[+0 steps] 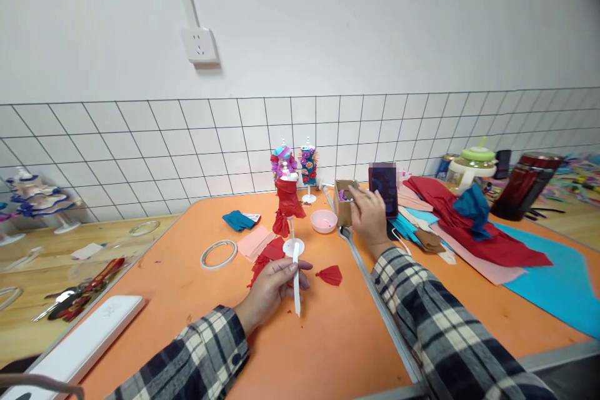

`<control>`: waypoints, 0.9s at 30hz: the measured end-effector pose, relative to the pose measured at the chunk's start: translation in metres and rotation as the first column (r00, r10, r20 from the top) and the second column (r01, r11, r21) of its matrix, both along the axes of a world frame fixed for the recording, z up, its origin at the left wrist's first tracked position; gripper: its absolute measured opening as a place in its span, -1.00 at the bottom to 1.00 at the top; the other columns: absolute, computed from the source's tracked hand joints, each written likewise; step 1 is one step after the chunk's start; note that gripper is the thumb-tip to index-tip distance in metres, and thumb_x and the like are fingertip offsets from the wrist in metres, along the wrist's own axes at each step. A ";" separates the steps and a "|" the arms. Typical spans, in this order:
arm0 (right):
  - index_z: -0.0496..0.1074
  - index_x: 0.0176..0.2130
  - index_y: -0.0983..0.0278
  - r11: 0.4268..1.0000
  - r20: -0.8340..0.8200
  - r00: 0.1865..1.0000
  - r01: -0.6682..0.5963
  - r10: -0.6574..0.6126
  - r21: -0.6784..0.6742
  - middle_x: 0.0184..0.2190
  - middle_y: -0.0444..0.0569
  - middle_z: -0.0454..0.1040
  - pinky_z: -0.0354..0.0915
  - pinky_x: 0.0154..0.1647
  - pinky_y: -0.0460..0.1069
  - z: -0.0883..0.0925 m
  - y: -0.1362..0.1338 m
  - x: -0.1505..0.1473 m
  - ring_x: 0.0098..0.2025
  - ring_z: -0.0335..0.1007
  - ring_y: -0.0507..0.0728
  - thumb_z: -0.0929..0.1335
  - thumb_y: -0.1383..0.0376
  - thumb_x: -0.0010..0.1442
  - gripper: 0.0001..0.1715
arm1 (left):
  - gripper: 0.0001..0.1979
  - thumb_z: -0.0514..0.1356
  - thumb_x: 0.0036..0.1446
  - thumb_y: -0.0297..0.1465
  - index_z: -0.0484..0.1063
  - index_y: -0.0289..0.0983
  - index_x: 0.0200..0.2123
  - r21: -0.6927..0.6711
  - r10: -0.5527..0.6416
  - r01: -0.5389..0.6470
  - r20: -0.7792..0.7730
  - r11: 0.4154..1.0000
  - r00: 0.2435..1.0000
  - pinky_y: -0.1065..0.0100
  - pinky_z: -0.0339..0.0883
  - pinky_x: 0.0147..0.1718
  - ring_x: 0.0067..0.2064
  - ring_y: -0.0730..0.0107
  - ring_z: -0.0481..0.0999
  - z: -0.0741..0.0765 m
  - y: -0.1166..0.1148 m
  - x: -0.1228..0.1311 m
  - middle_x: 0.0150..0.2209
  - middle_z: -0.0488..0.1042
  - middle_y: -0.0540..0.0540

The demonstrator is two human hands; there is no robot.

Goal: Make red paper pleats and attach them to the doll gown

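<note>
My left hand (276,287) pinches a narrow white strip (297,290) between thumb and fingers, just in front of the round white base of a small dress-form stand. Red crepe paper (288,197) wraps the form on that stand. My right hand (370,212) reaches over a small cardboard box (344,212), its fingers extended at the opening, where small purple and dark bits show. A red gathered paper piece (330,275) lies right of my left hand, and more red paper (267,257) lies behind it. A pink bowl (323,221) stands beside the box.
Two decorated dress forms (308,165) stand at the back by the tiled wall. A phone (384,190) leans upright right of the box. Coloured paper sheets (492,244), a dark red thermos (527,187) and a green-lidded jug (471,169) are at right. A tape roll (219,254) and white power bank (89,344) lie left.
</note>
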State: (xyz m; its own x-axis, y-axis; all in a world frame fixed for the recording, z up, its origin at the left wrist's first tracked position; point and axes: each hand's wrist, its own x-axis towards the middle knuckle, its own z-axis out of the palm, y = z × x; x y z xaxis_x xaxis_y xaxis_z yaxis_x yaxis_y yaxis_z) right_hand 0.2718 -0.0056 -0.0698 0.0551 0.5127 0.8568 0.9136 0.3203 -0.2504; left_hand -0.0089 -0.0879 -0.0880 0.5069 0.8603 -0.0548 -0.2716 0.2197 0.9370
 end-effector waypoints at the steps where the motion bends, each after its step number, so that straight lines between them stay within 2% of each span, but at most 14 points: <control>1: 0.38 0.12 0.29 0.999 -0.055 0.998 0.008 -0.005 0.053 -0.01 0.12 0.49 0.09 0.19 0.25 -0.001 -0.005 -0.001 0.09 0.30 0.26 0.19 0.32 0.27 -0.54 | -0.62 0.35 0.00 -0.18 0.58 -0.39 -0.25 0.009 0.004 -0.004 -0.001 1.000 1.000 0.50 0.30 -0.53 -0.45 0.41 0.49 -0.001 0.001 -0.001 -0.50 0.53 -0.15; 3: 0.45 0.02 0.30 0.992 -0.135 0.988 -0.057 0.072 0.115 -0.11 0.12 0.53 0.22 0.05 0.16 -0.001 -0.016 -0.011 -0.04 0.36 0.24 0.18 0.31 0.28 -0.60 | -0.62 0.35 0.01 -0.17 0.58 -0.38 -0.24 0.033 0.014 -0.014 -0.015 0.999 1.000 0.50 0.31 -0.52 -0.45 0.41 0.49 -0.001 0.001 -0.003 -0.50 0.54 -0.15; 4: 0.47 -0.04 0.29 0.984 -0.143 0.977 -0.142 0.156 0.103 -0.16 0.10 0.54 0.25 0.00 0.13 -0.001 -0.021 -0.021 -0.09 0.38 0.22 0.19 0.30 0.28 -0.62 | -0.62 0.35 0.01 -0.17 0.58 -0.38 -0.24 0.045 0.018 -0.017 -0.028 0.999 0.999 0.49 0.31 -0.51 -0.44 0.40 0.50 -0.002 0.000 -0.004 -0.49 0.54 -0.16; 6: 0.51 -0.12 0.26 0.929 -0.157 0.918 -0.369 0.365 -0.001 -0.24 0.06 0.56 0.28 -0.09 0.09 -0.002 -0.030 -0.046 -0.16 0.41 0.19 0.20 0.27 0.29 -0.66 | -0.62 0.34 0.02 -0.16 0.59 -0.38 -0.25 0.073 0.030 -0.026 -0.053 0.997 0.998 0.48 0.31 -0.49 -0.44 0.39 0.50 -0.002 -0.002 -0.005 -0.49 0.55 -0.16; 8: 0.53 -0.14 0.24 0.824 -0.267 0.811 -0.559 0.520 -0.093 -0.23 0.04 0.57 0.28 -0.08 0.08 -0.004 -0.040 -0.075 -0.16 0.42 0.18 0.23 0.22 0.29 -0.67 | -0.62 0.33 0.03 -0.15 0.59 -0.37 -0.24 0.105 0.049 -0.042 -0.066 0.994 0.997 0.46 0.32 -0.49 -0.44 0.38 0.50 -0.002 -0.004 -0.005 -0.49 0.55 -0.16; 10: 0.54 -0.14 0.23 0.674 -0.470 0.648 -0.725 0.599 -0.141 -0.23 0.03 0.57 0.30 -0.11 0.07 -0.006 -0.050 -0.102 -0.17 0.44 0.16 0.24 0.15 0.29 -0.65 | -0.62 0.31 0.05 -0.15 0.59 -0.37 -0.23 0.133 0.060 -0.049 -0.075 0.990 0.995 0.44 0.32 -0.47 -0.43 0.37 0.50 -0.003 -0.005 -0.005 -0.48 0.55 -0.15; 12: 0.56 -0.18 0.24 0.542 -0.666 0.478 -0.830 0.573 -0.129 -0.22 0.04 0.57 0.32 -0.13 0.06 -0.007 -0.060 -0.121 -0.14 0.45 0.17 0.27 0.11 0.26 -0.64 | -0.61 0.30 0.06 -0.15 0.58 -0.37 -0.21 0.158 0.058 -0.042 -0.095 0.987 0.994 0.43 0.33 -0.46 -0.42 0.35 0.51 -0.004 -0.005 -0.006 -0.47 0.55 -0.15; 13: 0.57 -0.21 0.25 0.503 -0.740 0.412 -0.857 0.532 -0.116 -0.22 0.04 0.57 0.33 -0.16 0.04 -0.007 -0.064 -0.127 -0.14 0.45 0.18 0.30 0.11 0.23 -0.66 | -0.60 0.29 0.08 -0.14 0.58 -0.37 -0.19 0.171 0.052 -0.032 -0.112 0.985 0.992 0.43 0.32 -0.47 -0.41 0.33 0.52 -0.005 -0.005 -0.006 -0.47 0.56 -0.15; 15: 0.56 -0.20 0.25 0.463 -0.850 0.311 -0.882 0.426 -0.090 -0.25 0.03 0.56 0.33 -0.26 0.00 -0.005 -0.071 -0.133 -0.18 0.44 0.16 0.38 0.11 0.14 -0.68 | -0.58 0.26 0.10 -0.12 0.57 -0.37 -0.16 0.192 0.035 -0.005 -0.151 0.981 0.988 0.43 0.32 -0.47 -0.41 0.32 0.53 -0.005 -0.006 -0.006 -0.46 0.56 -0.16; 19: 0.47 -0.03 0.20 0.397 -0.965 0.099 -0.918 0.243 0.006 -0.23 -0.02 0.53 0.16 -0.55 -0.13 -0.004 -0.074 -0.130 -0.41 0.32 0.02 0.43 0.09 0.06 -0.51 | -0.52 0.23 0.11 -0.07 0.56 -0.37 -0.13 0.208 0.015 0.025 -0.190 0.978 0.982 0.44 0.32 -0.48 -0.41 0.33 0.52 -0.002 -0.009 -0.007 -0.44 0.57 -0.17; 21: 0.51 -0.16 0.27 0.370 -0.976 0.086 -0.929 0.200 -0.006 -0.35 -0.06 0.50 0.05 -0.62 -0.15 -0.005 -0.074 -0.128 -0.52 0.19 -0.05 0.44 0.07 0.04 -0.58 | -0.53 0.23 0.12 -0.08 0.57 -0.37 -0.13 0.208 0.033 0.009 -0.194 0.978 0.980 0.45 0.32 -0.49 -0.41 0.34 0.52 0.001 -0.009 -0.008 -0.44 0.56 -0.17; 23: 0.52 -0.33 0.31 0.373 -0.974 0.121 -0.927 0.191 -0.042 -0.49 -0.13 0.42 0.00 -0.64 -0.15 -0.006 -0.073 -0.128 -0.59 0.08 -0.08 0.46 0.08 0.00 -0.65 | -0.55 0.22 0.12 -0.09 0.57 -0.37 -0.14 0.195 0.042 -0.001 -0.206 0.981 0.978 0.46 0.32 -0.49 -0.40 0.33 0.52 0.002 -0.008 -0.009 -0.44 0.57 -0.18; 27: 0.51 -0.41 0.29 0.403 -0.969 0.134 -0.914 0.207 -0.040 -0.51 -0.16 0.41 0.09 -0.61 -0.13 -0.006 -0.075 -0.128 -0.62 0.04 -0.10 0.49 0.12 -0.03 -0.71 | -0.57 0.27 0.09 -0.13 0.55 -0.38 -0.15 0.086 0.008 0.006 -0.162 0.996 0.987 0.43 0.35 -0.52 -0.39 0.27 0.55 0.003 -0.008 -0.009 -0.45 0.57 -0.20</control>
State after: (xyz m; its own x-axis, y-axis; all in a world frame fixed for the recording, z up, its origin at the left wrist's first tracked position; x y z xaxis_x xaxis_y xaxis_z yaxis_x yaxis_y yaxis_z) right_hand 0.1437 -0.0804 -0.0759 -0.1338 0.9818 0.1347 -0.2666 0.0953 -0.9591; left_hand -0.0179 -0.0955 -0.0850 0.4966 0.8658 -0.0619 -0.1148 0.1362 0.9840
